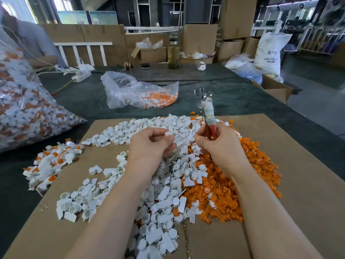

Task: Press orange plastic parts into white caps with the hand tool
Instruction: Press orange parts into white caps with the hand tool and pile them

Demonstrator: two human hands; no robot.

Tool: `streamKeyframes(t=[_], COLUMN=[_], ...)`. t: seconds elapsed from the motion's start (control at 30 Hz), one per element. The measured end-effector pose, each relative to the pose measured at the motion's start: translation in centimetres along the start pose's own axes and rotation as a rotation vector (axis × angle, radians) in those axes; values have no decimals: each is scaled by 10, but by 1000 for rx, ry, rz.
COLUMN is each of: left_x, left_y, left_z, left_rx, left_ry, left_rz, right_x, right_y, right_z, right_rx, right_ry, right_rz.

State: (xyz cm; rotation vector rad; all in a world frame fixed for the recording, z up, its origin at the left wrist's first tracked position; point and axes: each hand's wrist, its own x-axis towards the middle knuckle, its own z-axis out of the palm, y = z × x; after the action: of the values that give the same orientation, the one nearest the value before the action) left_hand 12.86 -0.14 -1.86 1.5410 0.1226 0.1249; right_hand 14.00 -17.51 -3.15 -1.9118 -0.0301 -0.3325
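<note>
**Both hands holding: cap in left, tool in right**

Left hand (149, 144) pinches a white cap (170, 134) between thumb and fingertips, raised just above the heap. Right hand (217, 146) is curled round the red handles of the hand tool (208, 114); the tool stands nearly upright, metal head at the far end, shank wrapped in pale tape. Head is motion-blurred, so whether its jaws are apart or closed cannot be told. Right thumb and forefinger tips sit close to the held cap; whether they hold an orange part cannot be told.

Beneath the hands: white caps pile (155, 193), running from near centre to far centre. Orange parts pile (229, 187) lies touching it on the right. Both rest on a cardboard sheet (298, 165), which lies on a dark table cover (78, 98).

Left of the cardboard: small heap of assembled caps (50, 165), white with orange showing. Far left: large clear bag (24, 109), full of white-and-orange pieces. Far centre: opened clear bag (138, 92) with some orange and white pieces inside. Beyond it, a tall glass bottle (173, 53) and a phone (145, 65). Cardboard boxes (199, 40) and a white sack (268, 55) stand at the far right.
</note>
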Motion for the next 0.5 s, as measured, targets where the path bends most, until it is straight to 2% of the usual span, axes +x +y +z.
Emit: streamKeyframes(t=[0.1, 0.27, 0.4, 0.5], left_x=[-2, -5, -6, -6], left_y=[0, 2, 4, 5], left_z=[4, 9, 9, 9], left_rx=[-43, -137, -305, -396], left_ry=[-34, -134, -209, -199], left_rz=[-39, -107, -185, -205], right_x=[-1, -3, -7, -9], right_y=[-3, -10, -14, -14], right_z=[2, 12, 21, 24], right_rx=[204, 403, 431, 408], right_ry=[17, 25, -21, -14], right_rz=[26, -67, -132, -151])
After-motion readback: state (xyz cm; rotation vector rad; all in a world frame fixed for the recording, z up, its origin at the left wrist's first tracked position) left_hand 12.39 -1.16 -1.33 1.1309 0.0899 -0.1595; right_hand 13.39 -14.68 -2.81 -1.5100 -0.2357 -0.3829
